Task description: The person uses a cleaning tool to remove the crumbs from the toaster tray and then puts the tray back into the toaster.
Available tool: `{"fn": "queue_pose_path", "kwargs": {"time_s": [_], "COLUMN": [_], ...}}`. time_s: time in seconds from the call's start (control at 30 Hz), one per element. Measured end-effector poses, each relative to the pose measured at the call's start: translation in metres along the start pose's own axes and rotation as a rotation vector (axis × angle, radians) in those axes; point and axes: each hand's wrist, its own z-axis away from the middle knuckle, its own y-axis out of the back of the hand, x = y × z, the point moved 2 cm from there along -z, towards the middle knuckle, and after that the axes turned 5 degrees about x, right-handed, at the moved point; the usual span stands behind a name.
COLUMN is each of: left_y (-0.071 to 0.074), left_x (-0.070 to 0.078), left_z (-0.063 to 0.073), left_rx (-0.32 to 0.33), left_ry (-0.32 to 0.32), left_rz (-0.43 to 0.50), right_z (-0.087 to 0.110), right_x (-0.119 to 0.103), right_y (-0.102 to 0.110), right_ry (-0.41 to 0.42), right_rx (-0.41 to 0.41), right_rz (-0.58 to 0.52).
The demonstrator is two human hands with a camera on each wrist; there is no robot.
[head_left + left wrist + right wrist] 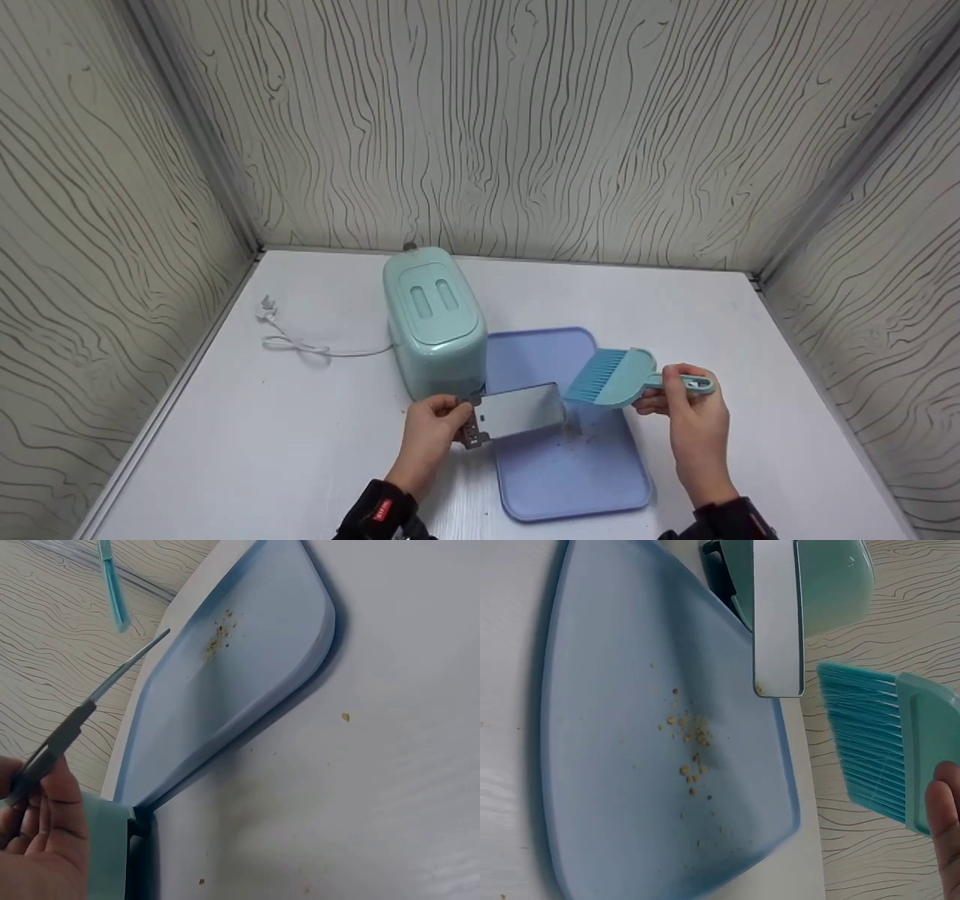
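Site was a small booth: a white table point(322, 427) enclosed by wood-grain panels point(480, 150), with grey strips point(199, 127) at the corners. Toaster point(439, 315) and brush point(626, 379) were household goods, yet the enclosure resembled a staged work bay. Wider premises: undetermined.

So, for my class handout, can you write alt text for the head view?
A person's left hand holds a flat metal tray partly over a blue tray scattered with crumbs, while the right hand holds a turquoise brush near the metal tray's end. A green toaster with a white cord stands on a white table.
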Motion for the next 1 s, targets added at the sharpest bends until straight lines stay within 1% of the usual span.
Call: {"fn": "queue_pose_path", "kwargs": {"time_s": [0.17,0.27,0.43,0.57,0.77,0.9,1.0], "left_y": [-0.002,-0.004,-0.006,-0.009,-0.012,-0.013,-0.014], "left_x": [-0.001,-0.001,-0.001,-0.002,0.0,0.002,0.003], "left_z": [0.0,0.0,0.0,0.0,0.001,0.002,0.003], "left_rx": [-0.008,-0.011,-0.012,-0.011,-0.025,-0.037,-0.045], "left_ry": [-0.002,0.007,0.021,0.021,0.029,0.042,0.046], "left_rz": [0.006,0.012,0.014,0.005,0.007,0.003,-0.002], "right_z": [0.001,0.003,0.008,0.014,0.023,0.027,0.028], "right_x": [-0.012,-0.02,-0.032,-0.038,-0.04,-0.037,-0.034], "right_y": [-0.014,-0.025,-0.044,-0.058,-0.075,-0.082,-0.085], "right_ry": [0.047,0.089,0.146,0.167,0.203,0.215,0.216], "right_rx": [-0.026,-0.056,-0.144,-0.219,-0.325,-0.386,-0.416], "right_rz": [-0.059,-0.072,-0.057,-0.058,-0.052,-0.049,-0.048]}}
